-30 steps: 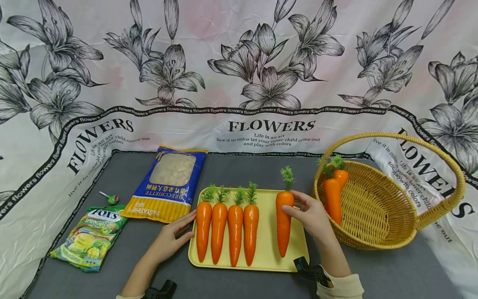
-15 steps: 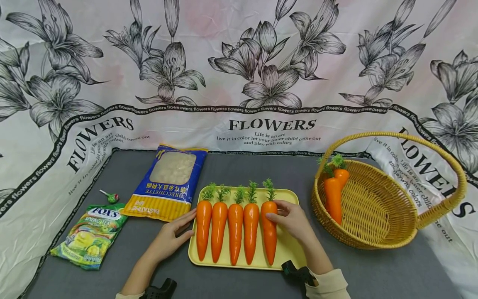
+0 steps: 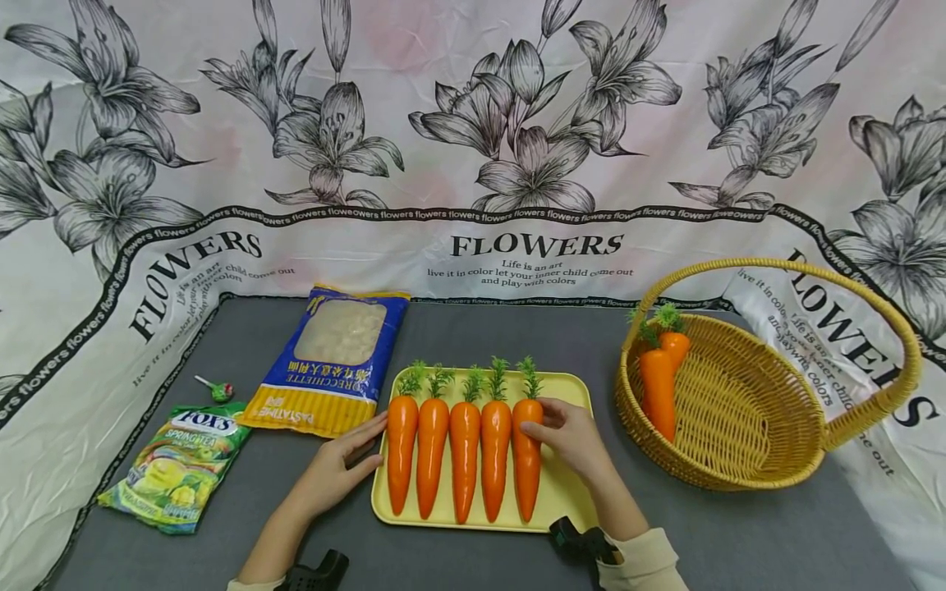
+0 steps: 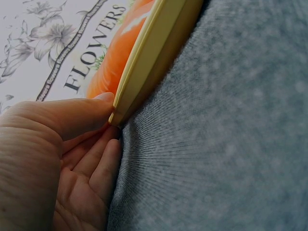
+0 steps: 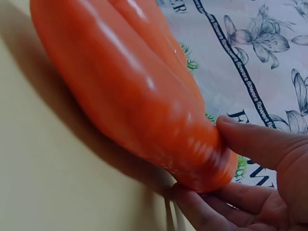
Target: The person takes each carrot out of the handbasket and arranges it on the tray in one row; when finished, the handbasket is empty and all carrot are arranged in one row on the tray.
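Note:
Several orange toy carrots [image 3: 464, 460] with green tufts lie side by side on a yellow tray [image 3: 569, 492]. My right hand [image 3: 572, 435] pinches the rightmost carrot [image 3: 527, 468] near its thick top end; in the right wrist view, the thumb is on one side of that carrot [image 5: 130, 96] and the fingers on the other. My left hand [image 3: 336, 468] touches the tray's left edge with nearly straight fingers. In the left wrist view its thumb [image 4: 82, 114] meets the rim of the tray [image 4: 144, 67].
To the right stands a wicker basket [image 3: 746, 410] with a tall handle, holding carrots [image 3: 660, 394] at its left side. Left of the tray lie a blue and yellow pasta bag [image 3: 328, 361], a green candy bag [image 3: 181, 468] and a lollipop [image 3: 220, 391]. A flower-printed cloth [image 3: 532, 271] rises behind.
My right hand has carried a carrot leftward over the tray and down beside the others in the row. The left hand has stayed at the tray's edge.

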Motion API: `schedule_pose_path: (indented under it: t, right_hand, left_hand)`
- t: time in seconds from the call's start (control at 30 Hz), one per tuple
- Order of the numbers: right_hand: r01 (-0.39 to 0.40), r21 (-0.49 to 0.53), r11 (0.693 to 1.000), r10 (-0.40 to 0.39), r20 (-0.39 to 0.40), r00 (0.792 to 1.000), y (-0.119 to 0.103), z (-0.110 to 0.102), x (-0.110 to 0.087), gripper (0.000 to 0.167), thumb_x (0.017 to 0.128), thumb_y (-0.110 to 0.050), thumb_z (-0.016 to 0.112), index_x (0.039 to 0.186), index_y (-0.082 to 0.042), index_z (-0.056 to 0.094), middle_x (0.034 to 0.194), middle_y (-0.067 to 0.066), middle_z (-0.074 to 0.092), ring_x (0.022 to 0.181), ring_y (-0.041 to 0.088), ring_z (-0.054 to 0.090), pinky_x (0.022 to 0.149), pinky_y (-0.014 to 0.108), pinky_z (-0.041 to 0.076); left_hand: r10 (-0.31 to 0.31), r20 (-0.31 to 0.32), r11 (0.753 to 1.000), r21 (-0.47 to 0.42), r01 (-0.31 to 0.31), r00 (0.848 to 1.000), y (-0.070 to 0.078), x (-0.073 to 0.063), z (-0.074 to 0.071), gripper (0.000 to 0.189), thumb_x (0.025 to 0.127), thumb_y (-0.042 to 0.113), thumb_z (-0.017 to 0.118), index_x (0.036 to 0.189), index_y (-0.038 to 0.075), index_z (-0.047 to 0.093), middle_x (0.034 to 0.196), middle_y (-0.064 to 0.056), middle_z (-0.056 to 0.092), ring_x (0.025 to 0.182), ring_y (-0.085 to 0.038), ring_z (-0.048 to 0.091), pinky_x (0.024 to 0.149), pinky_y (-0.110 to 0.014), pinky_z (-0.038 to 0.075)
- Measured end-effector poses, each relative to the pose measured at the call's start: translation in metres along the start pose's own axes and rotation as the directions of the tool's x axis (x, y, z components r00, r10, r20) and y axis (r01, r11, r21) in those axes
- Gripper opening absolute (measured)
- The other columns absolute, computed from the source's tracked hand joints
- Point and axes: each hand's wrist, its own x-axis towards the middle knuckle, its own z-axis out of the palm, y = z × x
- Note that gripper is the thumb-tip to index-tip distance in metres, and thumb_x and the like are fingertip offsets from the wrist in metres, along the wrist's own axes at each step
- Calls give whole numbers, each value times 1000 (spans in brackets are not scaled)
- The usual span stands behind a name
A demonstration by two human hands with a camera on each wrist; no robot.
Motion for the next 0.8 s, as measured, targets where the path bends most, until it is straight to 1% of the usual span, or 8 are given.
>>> schedule_pose_path:
  t: [0.1,0.27,0.53,0.8]
  right_hand:
    - [5,-36,999,-5,-7,1000,2,1,0,53,82,-22,75,126,4,59,116,19,66,105,31,64,89,42,53]
    - [10,-103,995,-9,5,1000,4,1,0,58,83,-24,74,131,3,55,121,19,63,111,33,60,94,45,50]
    - [12,-105,994,-10,20,1000,-2,3,-2,60,84,-21,73,134,5,51,126,23,59,112,35,60,93,44,51]
    - [7,-167,986,-4,15,1000,-6,-2,-6,59,84,-22,73,132,7,51,126,25,59,111,37,60,92,46,51]
  left_hand:
    - [5,1,1000,-14,-5,1000,-1,0,0,53,92,24,63,141,11,47,148,-6,41,132,-2,36,100,-11,39]
    - [3,0,1000,-10,-3,1000,-2,0,1,54,92,24,63,141,10,47,148,-6,41,132,-1,36,99,-11,39]
    - [0,-4,1000,-10,-1,1000,-3,-1,0,53,92,24,63,141,10,47,148,-6,41,133,-5,37,99,-11,39]
    - [2,-3,1000,-2,-2,1000,-4,0,1,53,92,24,62,141,10,47,148,-7,41,134,-16,39,100,-14,41]
